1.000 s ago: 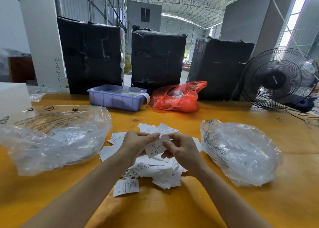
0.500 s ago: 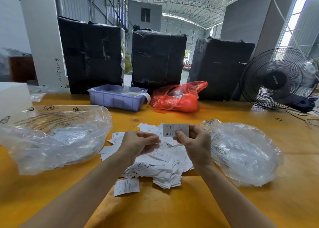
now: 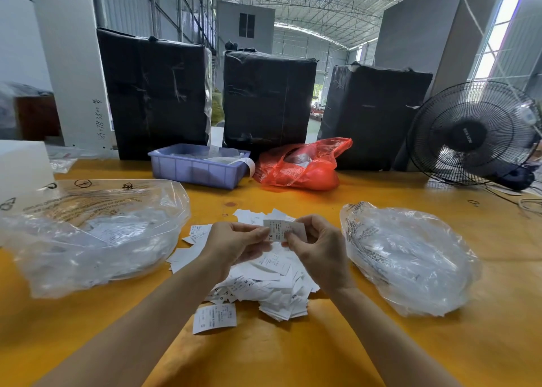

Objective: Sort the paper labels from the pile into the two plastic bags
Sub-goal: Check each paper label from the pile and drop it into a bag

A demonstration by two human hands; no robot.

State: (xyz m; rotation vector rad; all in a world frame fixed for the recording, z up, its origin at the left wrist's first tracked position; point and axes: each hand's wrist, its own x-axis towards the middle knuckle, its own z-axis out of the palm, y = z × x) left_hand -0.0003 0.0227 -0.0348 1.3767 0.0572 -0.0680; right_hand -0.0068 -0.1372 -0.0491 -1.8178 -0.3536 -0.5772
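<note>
Yellow table (image 3: pixel 293 357) amid open warehouse

A yellow desk (image 3: pixel 440 342) is set in a warehouse hall roofed with a metal truss ceiling (image 3: pixel 322 2). Three black-wrapped bales (image 3: pixel 267 99) are stood along its far edge, with a black fan (image 3: pixel 472 134) placed at the right. Daylight is admitted through a tall window (image 3: pixel 498 28) at the right.

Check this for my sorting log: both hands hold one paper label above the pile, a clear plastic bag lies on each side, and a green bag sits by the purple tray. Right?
Not quite: the bag beside the purple tray is red, not green, as the head view shows. The rest stands: left hand and right hand pinch one paper label above the pile, with clear plastic bags left and right.
</note>
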